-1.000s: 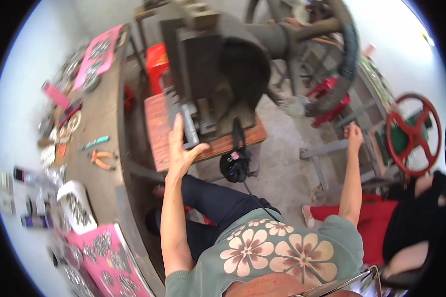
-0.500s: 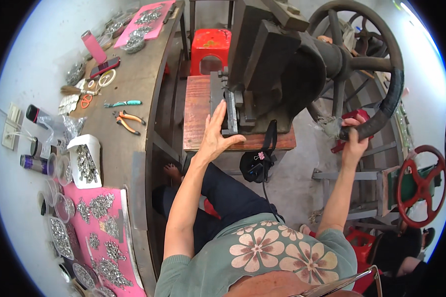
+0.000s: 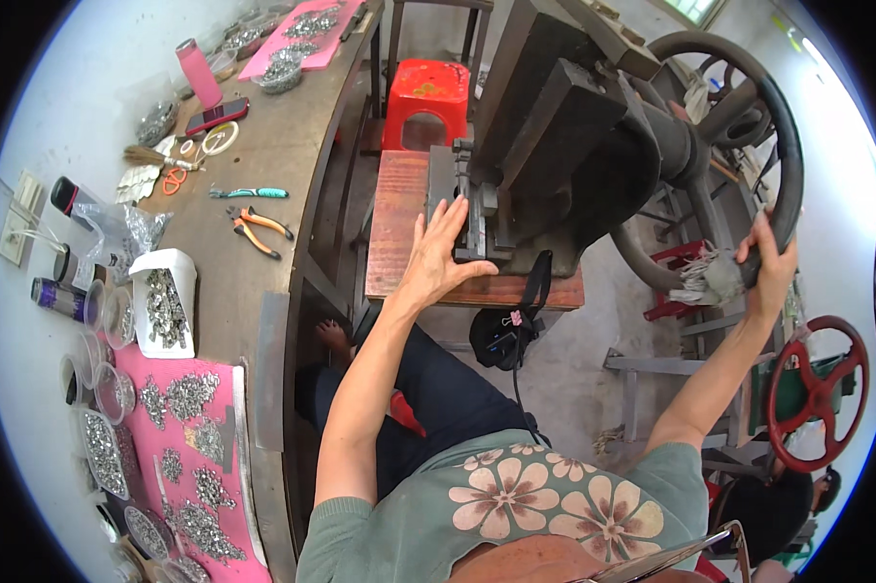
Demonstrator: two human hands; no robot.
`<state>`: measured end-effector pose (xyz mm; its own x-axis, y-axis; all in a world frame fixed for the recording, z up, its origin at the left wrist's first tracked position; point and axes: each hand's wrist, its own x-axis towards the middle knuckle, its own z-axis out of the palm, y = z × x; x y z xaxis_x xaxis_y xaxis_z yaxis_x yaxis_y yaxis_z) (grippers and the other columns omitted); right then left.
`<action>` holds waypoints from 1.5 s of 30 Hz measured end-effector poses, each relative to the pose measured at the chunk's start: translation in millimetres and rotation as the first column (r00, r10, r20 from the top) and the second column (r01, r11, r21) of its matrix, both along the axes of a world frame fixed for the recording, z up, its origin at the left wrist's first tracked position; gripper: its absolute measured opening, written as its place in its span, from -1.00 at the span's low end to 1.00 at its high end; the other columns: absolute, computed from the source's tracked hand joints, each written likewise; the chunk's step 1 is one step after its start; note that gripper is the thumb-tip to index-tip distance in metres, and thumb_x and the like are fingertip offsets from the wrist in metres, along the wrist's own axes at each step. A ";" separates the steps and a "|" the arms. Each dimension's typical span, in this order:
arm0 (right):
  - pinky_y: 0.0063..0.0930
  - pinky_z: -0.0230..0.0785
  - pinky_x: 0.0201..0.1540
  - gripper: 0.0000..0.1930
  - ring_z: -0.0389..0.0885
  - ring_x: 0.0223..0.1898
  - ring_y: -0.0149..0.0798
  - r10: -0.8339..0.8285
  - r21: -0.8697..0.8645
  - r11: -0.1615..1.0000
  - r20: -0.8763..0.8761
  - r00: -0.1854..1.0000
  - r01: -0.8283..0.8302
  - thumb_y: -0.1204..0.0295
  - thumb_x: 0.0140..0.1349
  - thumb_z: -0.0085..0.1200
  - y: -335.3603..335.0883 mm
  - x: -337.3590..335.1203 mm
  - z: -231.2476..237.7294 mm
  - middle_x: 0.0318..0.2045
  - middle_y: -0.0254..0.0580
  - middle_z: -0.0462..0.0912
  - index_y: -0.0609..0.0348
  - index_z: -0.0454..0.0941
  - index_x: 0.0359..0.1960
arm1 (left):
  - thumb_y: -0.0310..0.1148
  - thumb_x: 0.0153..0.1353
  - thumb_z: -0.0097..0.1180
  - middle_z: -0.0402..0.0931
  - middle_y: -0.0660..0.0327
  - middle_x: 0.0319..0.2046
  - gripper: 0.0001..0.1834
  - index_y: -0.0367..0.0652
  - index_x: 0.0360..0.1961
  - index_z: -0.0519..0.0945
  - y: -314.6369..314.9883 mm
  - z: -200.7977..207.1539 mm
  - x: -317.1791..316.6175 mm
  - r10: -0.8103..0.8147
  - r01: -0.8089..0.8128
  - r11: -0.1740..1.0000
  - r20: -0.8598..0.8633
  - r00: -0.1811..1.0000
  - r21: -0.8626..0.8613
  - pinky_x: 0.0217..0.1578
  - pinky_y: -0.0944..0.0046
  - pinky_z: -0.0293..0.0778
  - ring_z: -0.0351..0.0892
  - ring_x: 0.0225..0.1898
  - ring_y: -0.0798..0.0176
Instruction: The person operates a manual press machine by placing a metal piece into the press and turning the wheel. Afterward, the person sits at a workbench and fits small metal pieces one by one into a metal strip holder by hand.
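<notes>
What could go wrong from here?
1. Pinch: the left hand lies spread at the fixture, close to the press, while the right hand grips the wheel. If turning it drives the press, fingers could get caught.
2. Snag: the frayed rag on the wheel rim, near the right hand, might catch something.
3. Tug: the black bag hangs by the knees with a cord; a leg might pull it.

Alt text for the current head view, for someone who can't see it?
A person's left hand rests at the metal fixture of a dark press while the right hand grips its large wheel. A workbench at left holds orange-handled pliers and small metal parts.
</notes>
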<state>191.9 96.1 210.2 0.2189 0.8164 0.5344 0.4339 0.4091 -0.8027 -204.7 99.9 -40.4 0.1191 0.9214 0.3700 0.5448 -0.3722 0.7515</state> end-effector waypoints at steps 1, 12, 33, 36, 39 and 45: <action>-0.57 0.28 -0.51 -0.62 0.45 -0.62 -0.43 0.025 -0.018 1.000 0.037 0.999 -0.024 0.33 0.32 0.22 8.1 3.9 9.6 -0.50 -0.29 0.46 0.36 0.45 0.01 | 0.17 -0.09 0.47 0.10 -0.04 0.49 0.24 -0.28 0.48 0.15 3.8 0.8 -0.9 -0.001 0.000 1.000 -0.036 0.999 -0.008 0.48 -0.22 -0.25 -0.08 0.55 -0.11; -0.65 0.20 -0.59 -0.54 0.40 -0.66 -0.51 0.125 -0.171 0.981 0.195 0.973 -0.092 0.14 0.35 0.18 61.3 16.6 84.3 -0.47 -0.33 0.47 0.32 0.48 0.02 | 0.17 -0.06 0.44 0.13 -0.03 0.48 0.19 -0.28 0.47 0.18 31.2 0.5 3.1 -0.001 0.002 1.000 -0.064 0.998 0.010 0.48 -0.23 -0.26 -0.05 0.55 -0.10; -0.51 0.38 -0.45 -0.74 0.47 -0.58 -0.44 -0.157 0.274 0.948 -0.036 0.987 0.160 0.45 0.33 0.20 -11.0 -15.7 -39.8 -0.61 -0.30 0.46 0.30 0.42 -0.08 | 0.21 -0.04 0.40 0.20 -0.06 0.45 0.15 -0.31 0.43 0.24 43.4 4.0 10.9 0.017 -0.011 0.998 -0.099 0.995 0.058 0.47 -0.22 -0.21 0.07 0.52 -0.02; -0.55 0.35 -0.49 -0.64 0.45 -0.62 -0.45 -0.169 0.064 0.985 0.159 0.973 0.161 0.33 0.26 0.28 -4.0 -20.8 15.2 -0.60 -0.37 0.49 0.29 0.46 -0.06 | 0.18 -0.03 0.40 0.29 -0.07 0.40 0.09 -0.27 0.41 0.30 39.0 -4.5 3.7 0.038 -0.026 0.997 -0.159 0.987 0.073 0.43 -0.21 -0.10 0.20 0.46 0.00; -0.52 0.38 -0.51 -0.43 0.53 -0.59 -0.43 -0.091 0.087 0.994 0.321 0.943 0.066 0.18 0.19 0.35 30.6 -17.0 47.9 -0.58 -0.30 0.53 0.35 0.44 0.07 | 0.16 -0.03 0.42 0.32 -0.05 0.38 0.07 -0.26 0.40 0.31 38.9 -17.0 -5.9 0.043 -0.030 0.995 -0.133 0.990 0.100 0.42 -0.25 -0.10 0.23 0.44 -0.03; -0.23 0.49 -0.06 -0.21 0.67 -0.16 -0.17 0.006 -0.246 0.963 0.441 0.897 0.114 0.10 0.16 0.30 60.2 -26.3 121.7 -0.12 0.24 0.64 0.43 0.32 0.27 | 0.04 -0.03 0.49 0.25 -0.07 0.43 0.13 -0.30 0.45 0.22 36.9 -0.4 0.6 0.003 -0.005 1.000 -0.112 0.994 -0.012 0.48 -0.12 -0.25 0.13 0.50 0.02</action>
<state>165.6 156.3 332.0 0.0616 0.9321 0.3569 0.7783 0.1790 -0.6018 -204.1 136.7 -40.8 0.1554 0.9264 0.3431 0.6271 -0.3608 0.6903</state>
